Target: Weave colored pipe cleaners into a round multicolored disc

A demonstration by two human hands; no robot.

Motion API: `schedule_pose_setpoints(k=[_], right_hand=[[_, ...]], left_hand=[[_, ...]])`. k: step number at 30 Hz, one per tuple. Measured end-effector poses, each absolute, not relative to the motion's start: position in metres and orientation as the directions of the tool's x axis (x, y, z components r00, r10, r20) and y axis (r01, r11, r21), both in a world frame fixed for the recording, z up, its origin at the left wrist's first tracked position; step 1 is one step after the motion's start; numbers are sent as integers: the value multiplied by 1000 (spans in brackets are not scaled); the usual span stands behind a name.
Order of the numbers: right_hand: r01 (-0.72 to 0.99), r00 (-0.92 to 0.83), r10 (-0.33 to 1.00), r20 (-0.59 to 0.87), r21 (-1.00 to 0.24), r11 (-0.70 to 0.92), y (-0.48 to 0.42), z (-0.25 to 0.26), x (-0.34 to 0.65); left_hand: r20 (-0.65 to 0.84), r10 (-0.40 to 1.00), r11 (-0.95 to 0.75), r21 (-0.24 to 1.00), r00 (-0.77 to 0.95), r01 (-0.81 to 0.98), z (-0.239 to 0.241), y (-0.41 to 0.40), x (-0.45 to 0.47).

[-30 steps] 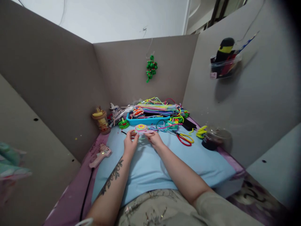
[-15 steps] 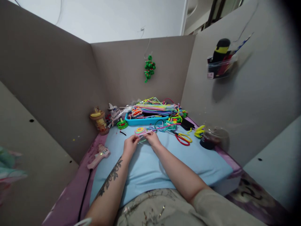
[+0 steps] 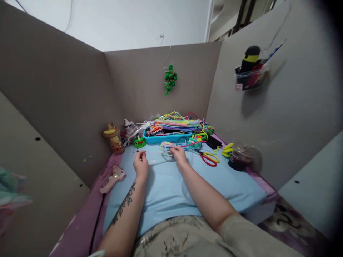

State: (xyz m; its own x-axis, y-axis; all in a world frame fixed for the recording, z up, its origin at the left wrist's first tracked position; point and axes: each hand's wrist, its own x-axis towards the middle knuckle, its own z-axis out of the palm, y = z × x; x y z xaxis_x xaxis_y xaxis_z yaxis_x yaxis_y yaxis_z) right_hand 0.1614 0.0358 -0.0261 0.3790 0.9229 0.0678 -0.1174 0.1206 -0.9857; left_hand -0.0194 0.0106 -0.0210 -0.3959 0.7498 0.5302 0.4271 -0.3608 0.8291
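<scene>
The work area is enclosed by grey partitions (image 3: 134,82). A light blue cloth (image 3: 160,200) is spread over the table. At its far side, a blue tray (image 3: 168,138) is heaped with coloured fuzzy stems (image 3: 177,124). A pink glue gun (image 3: 114,180) is laid beside the cloth at the left. The left hand (image 3: 140,165) and right hand (image 3: 178,156) are held apart above the cloth. Red-and-yellow-handled scissors (image 3: 209,159) are placed right of the right hand. The multicoloured piece (image 3: 166,144) is located in front of the tray, gripped between the right thumb and fingers. A thin pale pink strand (image 3: 155,153) is stretched toward it, its end pinched by the left fingertips.
</scene>
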Motion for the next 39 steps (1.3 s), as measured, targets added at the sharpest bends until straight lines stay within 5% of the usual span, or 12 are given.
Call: schedule_pose_setpoints(k=[9, 16, 23, 26, 32, 39], right_hand=[[128, 272, 898, 345, -938, 321, 30, -23, 162], [337, 87, 852, 516, -820, 462, 30, -31, 159], [273, 62, 869, 491, -846, 458, 31, -34, 153], [209, 34, 889, 457, -873, 441, 29, -33, 150], [141, 57, 901, 430, -897, 419, 23, -30, 145], [49, 131, 928, 348, -938, 344, 32, -32, 146]], left_hand=[[438, 628, -324, 899, -643, 296, -15, 11, -23], [278, 952, -269, 960, -127, 79, -22, 10, -5], [301, 953, -289, 937, 33, -197, -16, 5, 3], [373, 927, -365, 923, 44, -118, -17, 6, 1], [423, 857, -327, 888, -296, 322, -25, 11, -5], [325, 940, -314, 943, -105, 115, -15, 7, -1]])
